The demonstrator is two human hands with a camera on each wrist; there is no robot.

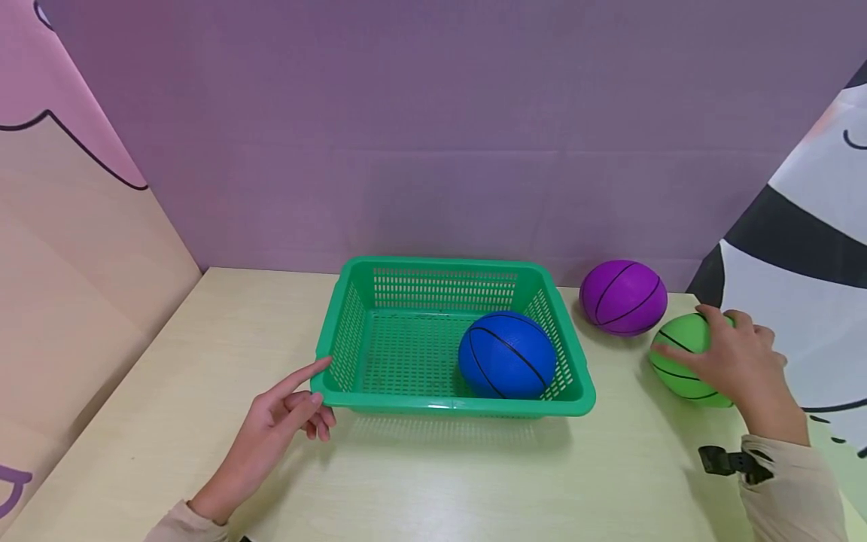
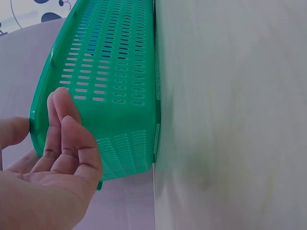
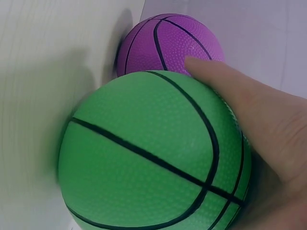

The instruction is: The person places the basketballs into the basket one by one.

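A green plastic basket [image 1: 440, 406] with slotted walls stands on the table, and a blue ball [image 1: 508, 355] lies in its right part. My left hand [image 1: 281, 418] holds the basket's near left corner, index finger and thumb on the rim. In the left wrist view the other fingers [image 2: 79, 143] bend under the rim beside the outer wall. Over at the right, my right hand [image 1: 745, 369] grips a green ball [image 1: 680, 339] with black lines, thumb on its left side and fingers over the top. Beyond that ball is a purple ball [image 1: 623, 297], partly hidden behind it in the right wrist view.
The pale wooden table [image 1: 433, 482] ends at a purple backdrop [image 1: 440, 150] behind the basket. Printed panels rise on both sides, the right panel [image 1: 813, 248] close to the green ball. A black strap mount [image 1: 734, 464] is on the right wrist.
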